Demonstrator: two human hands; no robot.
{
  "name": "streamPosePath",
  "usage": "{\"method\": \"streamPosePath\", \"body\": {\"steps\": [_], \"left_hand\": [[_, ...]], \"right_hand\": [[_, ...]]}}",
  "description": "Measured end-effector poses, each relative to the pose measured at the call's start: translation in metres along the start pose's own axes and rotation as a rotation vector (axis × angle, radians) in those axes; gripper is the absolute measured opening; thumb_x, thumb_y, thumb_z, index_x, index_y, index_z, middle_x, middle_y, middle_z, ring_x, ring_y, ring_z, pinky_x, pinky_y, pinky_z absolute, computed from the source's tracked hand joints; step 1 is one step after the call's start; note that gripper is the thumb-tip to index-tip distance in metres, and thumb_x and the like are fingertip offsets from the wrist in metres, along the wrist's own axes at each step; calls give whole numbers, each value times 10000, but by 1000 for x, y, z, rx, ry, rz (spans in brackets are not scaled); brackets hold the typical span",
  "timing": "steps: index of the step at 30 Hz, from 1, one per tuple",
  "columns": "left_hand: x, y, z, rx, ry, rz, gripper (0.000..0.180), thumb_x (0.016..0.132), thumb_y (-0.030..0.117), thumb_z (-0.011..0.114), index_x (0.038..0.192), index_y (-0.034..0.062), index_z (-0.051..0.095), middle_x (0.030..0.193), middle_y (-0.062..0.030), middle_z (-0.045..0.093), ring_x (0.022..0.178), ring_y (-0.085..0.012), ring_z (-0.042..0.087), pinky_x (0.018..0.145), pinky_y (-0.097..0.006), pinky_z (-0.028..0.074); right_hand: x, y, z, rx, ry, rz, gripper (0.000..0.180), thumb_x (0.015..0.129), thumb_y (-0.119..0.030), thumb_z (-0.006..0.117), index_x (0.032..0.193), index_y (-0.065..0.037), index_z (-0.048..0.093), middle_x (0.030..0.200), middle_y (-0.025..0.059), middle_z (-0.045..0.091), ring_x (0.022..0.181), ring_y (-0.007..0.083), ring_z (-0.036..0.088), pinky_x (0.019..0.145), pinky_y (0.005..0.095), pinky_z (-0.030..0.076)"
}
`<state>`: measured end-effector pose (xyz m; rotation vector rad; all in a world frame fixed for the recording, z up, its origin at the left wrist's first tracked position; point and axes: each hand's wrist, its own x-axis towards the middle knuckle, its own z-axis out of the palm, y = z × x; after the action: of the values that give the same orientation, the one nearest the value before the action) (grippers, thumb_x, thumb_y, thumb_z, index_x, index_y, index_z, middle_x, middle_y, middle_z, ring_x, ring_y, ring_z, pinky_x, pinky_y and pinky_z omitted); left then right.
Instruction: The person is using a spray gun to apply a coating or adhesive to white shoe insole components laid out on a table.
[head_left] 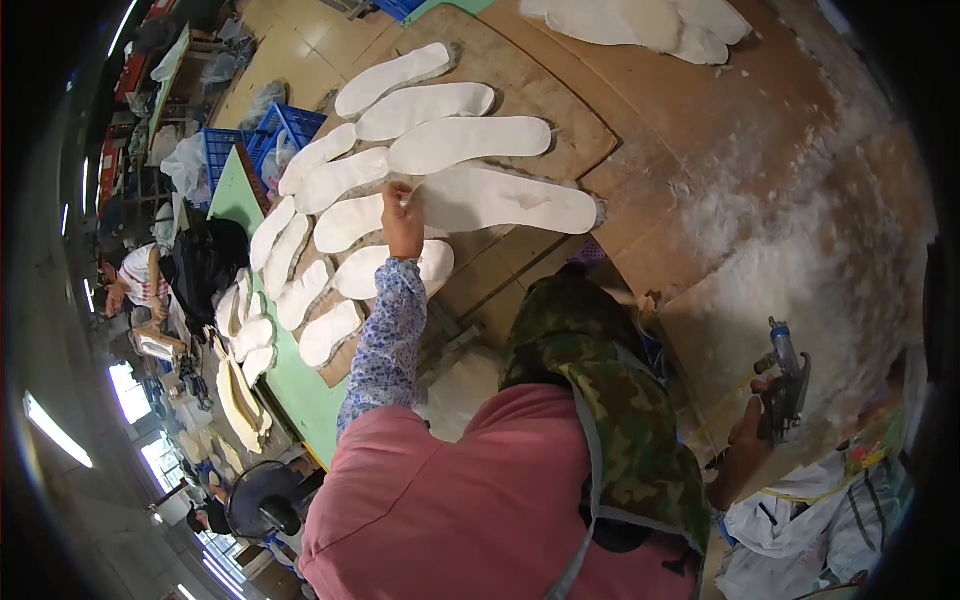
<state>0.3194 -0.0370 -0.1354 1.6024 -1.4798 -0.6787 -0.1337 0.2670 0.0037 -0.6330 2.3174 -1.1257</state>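
the long white insole [490, 200] is at the near edge of the bench [575, 105], just right of the left hand [404, 222], whose grip is closed to a pinch at its left end. the right hand [746, 430], well apart to the right, wraps its grip around a blue-and-dark hand tool [788, 360]. the insole looks light, soft and bendy, likely to sag; hold it by an end, clear of the rough patch.

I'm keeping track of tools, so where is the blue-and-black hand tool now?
The blue-and-black hand tool is at the lower right of the head view, in the right hand, near the loose white fluff.
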Motion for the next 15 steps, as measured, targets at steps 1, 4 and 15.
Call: {"method": "streamPosePath", "body": {"steps": [1, 4, 15], "left_hand": [[3, 3, 1, 107, 26, 14, 89, 883, 42, 548, 967, 50, 520, 823, -78, 533, 716, -199, 515, 651, -326, 437], [9, 5, 2, 429, 50, 138, 93, 885, 92, 566, 967, 53, 548, 846, -118, 559, 792, -281, 542, 713, -387, 446], [61, 87, 44, 611, -46, 411, 286, 809, 16, 581, 1087, 84, 575, 1132, -129, 533, 1062, -334, 486, 865, -470, 359]], "right_hand": [[-1, -8, 6, 49, 9, 51, 379, 934, -45, 519, 1311, -10, 511, 1109, 19, 641, 504, 27, 340, 451, 199, 246], [-2, -14, 16, 110, -41, 134, 373, 936, -52, 526, 1308, -35, 521, 1099, -1, 639, 511, 22, 331, 453, 197, 237], [-10, -28, 38, 114, 53, 205, 285, 945, -129, 553, 1212, -42, 597, 880, -17, 604, 505, 14, 305, 448, 213, 221]]}}
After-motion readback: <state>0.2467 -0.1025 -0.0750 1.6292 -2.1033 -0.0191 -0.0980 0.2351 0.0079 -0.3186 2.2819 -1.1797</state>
